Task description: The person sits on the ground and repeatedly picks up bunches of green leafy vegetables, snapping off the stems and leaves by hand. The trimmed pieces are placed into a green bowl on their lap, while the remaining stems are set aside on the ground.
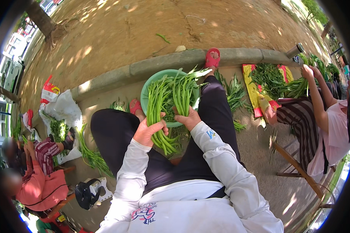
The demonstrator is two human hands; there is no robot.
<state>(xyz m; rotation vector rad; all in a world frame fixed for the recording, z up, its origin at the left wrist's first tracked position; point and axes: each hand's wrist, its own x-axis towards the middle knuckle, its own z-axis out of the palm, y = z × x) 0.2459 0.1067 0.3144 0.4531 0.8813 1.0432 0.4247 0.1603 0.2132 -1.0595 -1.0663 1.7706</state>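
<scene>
My left hand (147,133) is closed round a bunch of water spinach (154,105), whose long green stems bend down below the fingers. A second, smaller bunch of water spinach (181,93) is gripped in my right hand (188,118), its leafy tops pointing up and to the right. Both bunches are over a light green plastic basin (144,96) between my knees. Loose leaves and stems (168,105) show inside the basin, partly hidden by the bunches and my hands.
More greens (234,92) lie beside my right foot and others (91,153) to my left. A stone kerb (151,62) runs beyond my feet. At right a person (332,132) sits handling greens near a yellow-red sack (252,91). Another person (42,180) sits at left, by a black bag (88,193).
</scene>
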